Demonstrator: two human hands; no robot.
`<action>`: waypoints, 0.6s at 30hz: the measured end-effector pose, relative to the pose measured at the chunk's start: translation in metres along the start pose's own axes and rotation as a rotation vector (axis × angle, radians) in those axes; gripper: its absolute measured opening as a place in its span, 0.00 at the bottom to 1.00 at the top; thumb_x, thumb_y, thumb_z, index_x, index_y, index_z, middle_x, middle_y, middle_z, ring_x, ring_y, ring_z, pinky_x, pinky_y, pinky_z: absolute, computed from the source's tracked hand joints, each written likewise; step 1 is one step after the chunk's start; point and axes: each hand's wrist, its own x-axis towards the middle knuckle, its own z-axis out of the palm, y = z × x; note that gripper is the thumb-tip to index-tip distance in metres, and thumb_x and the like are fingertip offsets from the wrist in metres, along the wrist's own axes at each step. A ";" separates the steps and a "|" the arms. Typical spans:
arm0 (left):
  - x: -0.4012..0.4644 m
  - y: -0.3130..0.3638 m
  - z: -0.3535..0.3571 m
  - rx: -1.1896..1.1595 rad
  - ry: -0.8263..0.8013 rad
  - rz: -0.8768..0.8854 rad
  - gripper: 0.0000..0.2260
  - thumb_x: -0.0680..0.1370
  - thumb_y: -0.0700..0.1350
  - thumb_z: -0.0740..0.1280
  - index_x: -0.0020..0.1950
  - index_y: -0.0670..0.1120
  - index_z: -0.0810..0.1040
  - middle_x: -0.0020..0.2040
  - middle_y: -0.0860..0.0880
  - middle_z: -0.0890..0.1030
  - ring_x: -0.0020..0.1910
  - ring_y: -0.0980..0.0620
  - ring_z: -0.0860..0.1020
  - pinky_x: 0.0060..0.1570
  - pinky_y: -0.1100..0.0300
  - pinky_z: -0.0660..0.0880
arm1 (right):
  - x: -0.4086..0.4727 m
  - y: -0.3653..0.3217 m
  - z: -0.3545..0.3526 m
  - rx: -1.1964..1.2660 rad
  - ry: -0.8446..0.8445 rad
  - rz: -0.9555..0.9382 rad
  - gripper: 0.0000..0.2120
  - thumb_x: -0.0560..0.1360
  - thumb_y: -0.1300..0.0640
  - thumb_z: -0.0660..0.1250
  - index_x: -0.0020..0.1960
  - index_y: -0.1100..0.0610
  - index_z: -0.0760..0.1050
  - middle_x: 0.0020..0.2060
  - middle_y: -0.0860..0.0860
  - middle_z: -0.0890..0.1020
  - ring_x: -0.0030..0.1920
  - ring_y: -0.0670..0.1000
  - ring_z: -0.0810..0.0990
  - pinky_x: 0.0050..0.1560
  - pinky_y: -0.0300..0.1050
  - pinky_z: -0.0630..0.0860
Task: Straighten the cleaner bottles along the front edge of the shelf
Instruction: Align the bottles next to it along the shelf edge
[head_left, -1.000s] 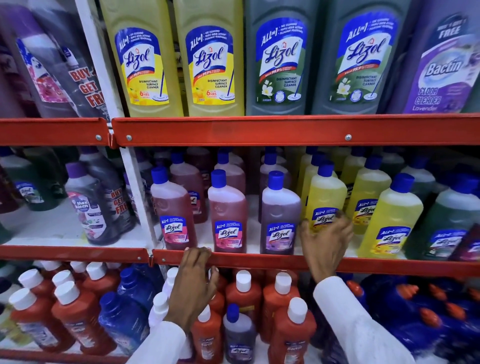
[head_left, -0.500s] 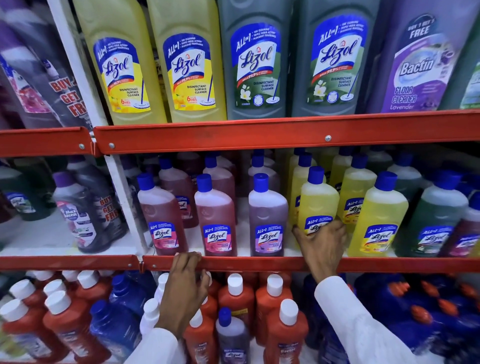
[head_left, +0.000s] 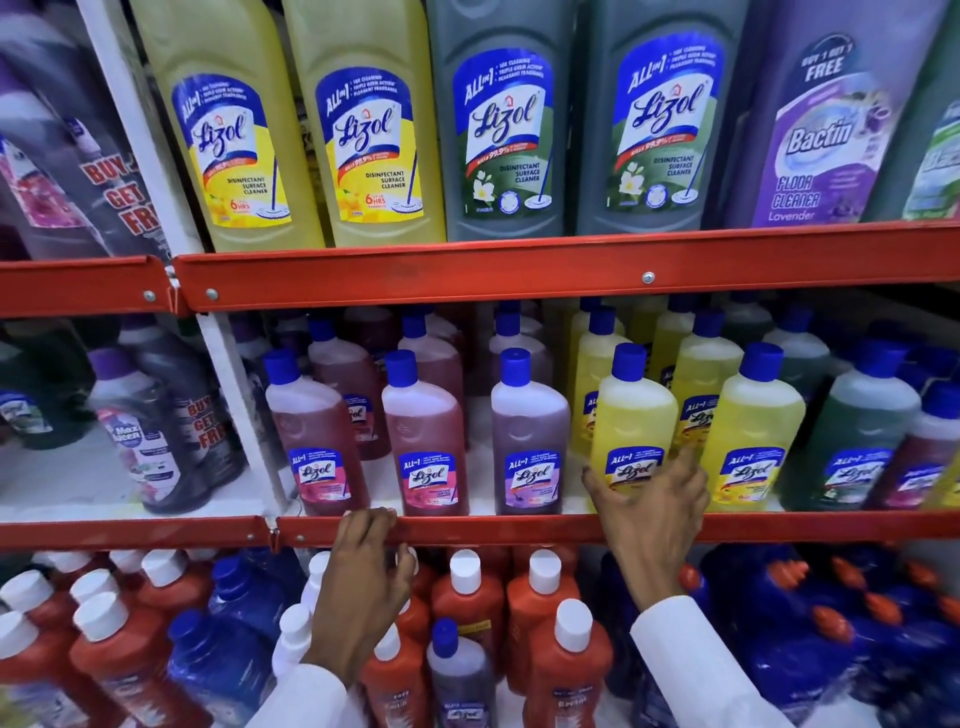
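Observation:
On the middle shelf, Lizol bottles with blue caps stand behind the red front rail (head_left: 519, 527): two pink ones (head_left: 317, 431) (head_left: 426, 436), a purple one (head_left: 530, 436) and yellow ones. My right hand (head_left: 649, 504) wraps the base of a yellow bottle (head_left: 631, 415) at the shelf front, thumb on its left side and fingers on its right. A second yellow bottle (head_left: 753, 421) stands just right of it. My left hand (head_left: 363, 577) hooks its fingers over the red rail below the second pink bottle.
Large Lizol and Bactin bottles (head_left: 826, 135) fill the top shelf. Green bottles (head_left: 862, 431) sit at the middle shelf's right. A white upright post (head_left: 234, 395) divides the shelf at left. Red, blue and purple bottles with white caps (head_left: 467, 587) crowd the bottom shelf under my arms.
My right hand closed around the yellow bottle and drew it forward toward the rail. My left hand stayed on the rail. The view shifted slightly.

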 end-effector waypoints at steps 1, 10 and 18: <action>0.000 0.000 -0.001 -0.005 0.000 0.001 0.17 0.72 0.45 0.67 0.59 0.42 0.79 0.54 0.45 0.79 0.55 0.46 0.75 0.58 0.61 0.68 | -0.007 -0.005 -0.006 0.039 0.060 -0.024 0.49 0.63 0.43 0.79 0.73 0.63 0.60 0.66 0.65 0.71 0.67 0.65 0.68 0.66 0.60 0.67; 0.016 0.005 -0.014 -0.142 0.032 -0.063 0.18 0.73 0.45 0.73 0.63 0.44 0.79 0.57 0.44 0.84 0.57 0.44 0.79 0.59 0.54 0.73 | -0.076 -0.065 0.015 0.370 -0.292 -0.427 0.19 0.73 0.63 0.68 0.63 0.55 0.76 0.56 0.51 0.82 0.52 0.44 0.79 0.58 0.31 0.73; 0.043 0.004 -0.016 -0.373 -0.038 -0.043 0.22 0.72 0.47 0.76 0.66 0.49 0.78 0.59 0.52 0.84 0.55 0.57 0.81 0.52 0.73 0.71 | -0.077 -0.066 0.069 0.131 -0.700 -0.410 0.24 0.73 0.61 0.70 0.68 0.54 0.72 0.60 0.50 0.83 0.59 0.50 0.82 0.61 0.44 0.78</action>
